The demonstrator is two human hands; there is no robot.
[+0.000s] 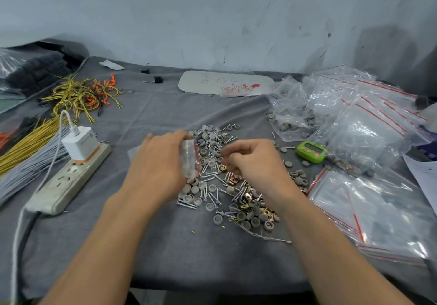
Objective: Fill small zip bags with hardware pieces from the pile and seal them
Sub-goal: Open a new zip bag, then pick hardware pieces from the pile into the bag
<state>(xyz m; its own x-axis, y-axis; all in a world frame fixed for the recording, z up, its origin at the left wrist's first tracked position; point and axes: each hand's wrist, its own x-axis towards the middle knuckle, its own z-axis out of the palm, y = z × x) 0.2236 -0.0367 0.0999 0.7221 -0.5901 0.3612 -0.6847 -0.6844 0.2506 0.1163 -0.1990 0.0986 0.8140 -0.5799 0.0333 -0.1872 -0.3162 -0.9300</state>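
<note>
Gripping zip bag at L hand fingertips; R hand curled over pile just beside, pinch unclear.

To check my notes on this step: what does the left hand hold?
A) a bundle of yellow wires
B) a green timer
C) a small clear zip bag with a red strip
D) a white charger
C: the left hand grips a small clear zip bag with a red strip, beside the hardware pile.
</note>
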